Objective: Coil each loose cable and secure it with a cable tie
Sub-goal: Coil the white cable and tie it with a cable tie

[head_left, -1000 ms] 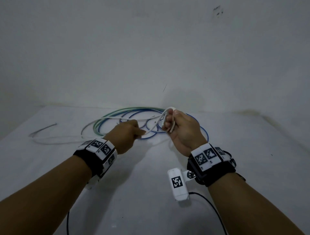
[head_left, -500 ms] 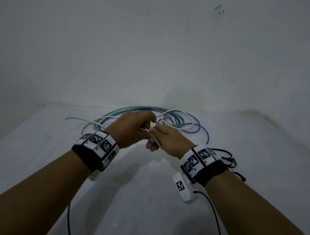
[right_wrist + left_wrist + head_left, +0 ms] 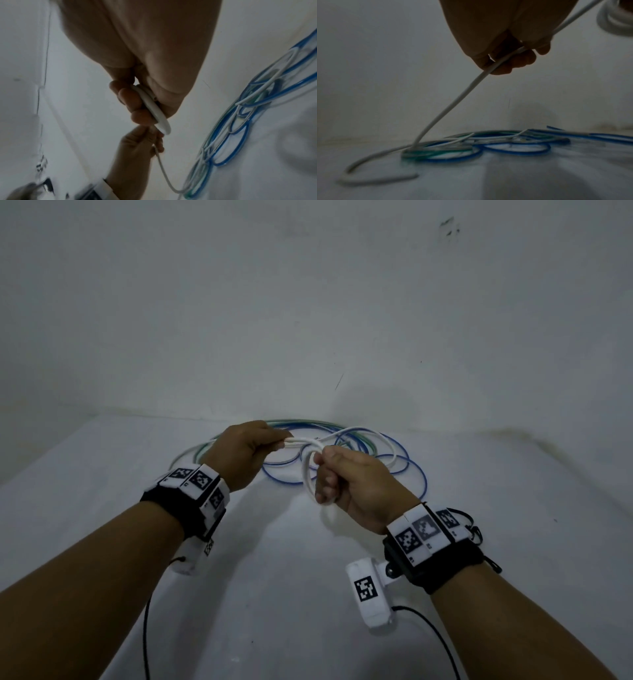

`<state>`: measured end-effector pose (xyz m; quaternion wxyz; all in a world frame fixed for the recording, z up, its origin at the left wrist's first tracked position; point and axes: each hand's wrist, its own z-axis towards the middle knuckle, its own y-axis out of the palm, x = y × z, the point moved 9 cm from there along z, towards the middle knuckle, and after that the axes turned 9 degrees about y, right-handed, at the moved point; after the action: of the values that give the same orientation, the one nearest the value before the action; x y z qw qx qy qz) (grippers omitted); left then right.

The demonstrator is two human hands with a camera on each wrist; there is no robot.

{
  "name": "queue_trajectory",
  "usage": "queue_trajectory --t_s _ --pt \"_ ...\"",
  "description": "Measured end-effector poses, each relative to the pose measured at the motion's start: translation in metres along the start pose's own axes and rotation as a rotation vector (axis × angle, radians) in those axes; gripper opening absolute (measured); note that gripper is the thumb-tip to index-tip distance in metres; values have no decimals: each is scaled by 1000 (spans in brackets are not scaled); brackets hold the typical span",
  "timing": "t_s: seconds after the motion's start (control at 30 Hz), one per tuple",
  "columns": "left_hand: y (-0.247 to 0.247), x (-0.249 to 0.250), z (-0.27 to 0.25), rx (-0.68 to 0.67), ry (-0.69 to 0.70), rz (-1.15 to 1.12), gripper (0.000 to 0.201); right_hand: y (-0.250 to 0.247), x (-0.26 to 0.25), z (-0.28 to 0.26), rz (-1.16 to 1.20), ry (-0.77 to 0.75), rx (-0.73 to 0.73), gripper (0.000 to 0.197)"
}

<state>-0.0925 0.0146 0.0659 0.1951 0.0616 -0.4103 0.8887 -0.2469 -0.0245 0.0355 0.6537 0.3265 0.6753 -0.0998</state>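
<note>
White table (image 3: 102, 474), right hand (image 3: 356, 491) gripping white cable (image 3: 308, 474) coil, left hand (image 3: 239, 457) pinching its strand

A small coil of white cable (image 3: 155, 110) is gripped in the curled fingers (image 3: 132, 97) of the right hand (image 3: 137, 54). Just below it, the same cable is pinched by the left hand (image 3: 137, 146), from which a strand is led down to the tangled blue, green and white cables (image 3: 240, 128) lying on the white worktop (image 3: 283, 162)
</note>
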Motion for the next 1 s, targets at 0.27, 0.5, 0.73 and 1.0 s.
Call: queue_trajectory --t_s 0.27,0.5,0.73,1.0 --pt "33 -10 -17 -150 -150 92 21 -14 -21 5 352 -152 83 32" --pt "65 45 -20 -600 11 359 40 -34 -26 12 435 -242 302 26" --pt "55 81 -8 -501 176 107 26 -32 -13 13 -412 -292 452 24" --pt "7 69 13 -270 122 -61 19 -21 12 17 -862 -139 307 32"
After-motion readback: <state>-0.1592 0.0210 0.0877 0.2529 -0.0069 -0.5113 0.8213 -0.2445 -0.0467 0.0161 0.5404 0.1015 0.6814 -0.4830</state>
